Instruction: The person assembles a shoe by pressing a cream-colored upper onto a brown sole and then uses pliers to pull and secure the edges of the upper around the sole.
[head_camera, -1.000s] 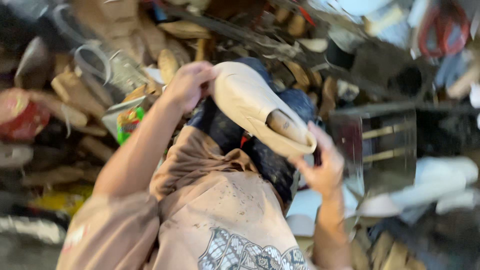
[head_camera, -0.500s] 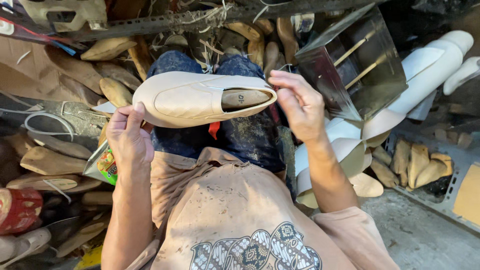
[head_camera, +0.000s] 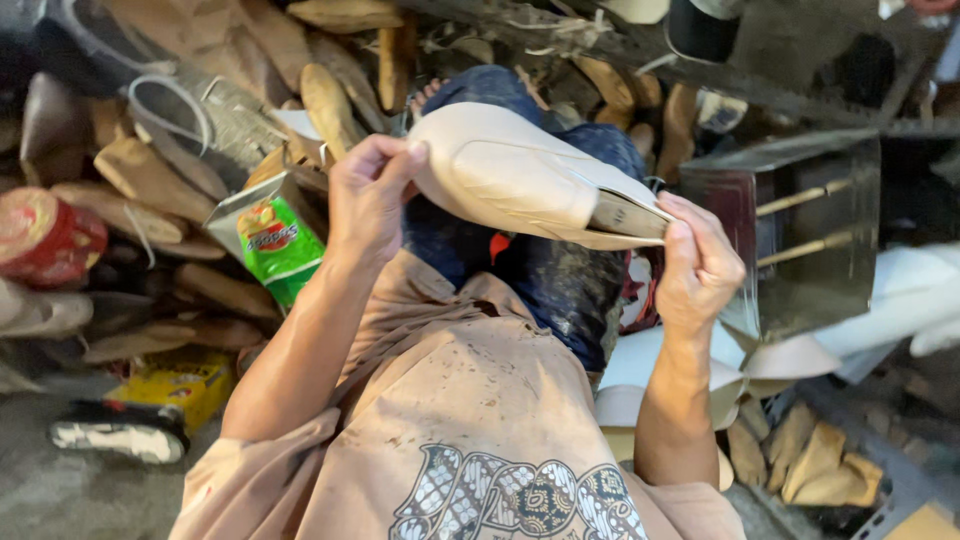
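Note:
A cream leather shoe upper on a wooden last (head_camera: 520, 180) is held above my lap, its toe to the left and its heel to the right. My left hand (head_camera: 368, 195) grips the toe end, thumb pressed on the leather. My right hand (head_camera: 700, 265) holds the heel end, fingers curled under the wooden last. Below the shoe are my dark blue jeans (head_camera: 560, 280) and the stained tan shirt (head_camera: 470, 420) I wear.
Many wooden shoe lasts (head_camera: 150, 180) are piled at the left and top. A green snack bag (head_camera: 275, 245) lies beside my left arm. A metal box with rods (head_camera: 800, 230) stands at the right. Cream leather pieces (head_camera: 790, 355) and more lasts (head_camera: 810, 460) lie lower right.
The view has swung and the shoe has tilted, its heel end now lower at the right. Both hands have kept their hold on it.

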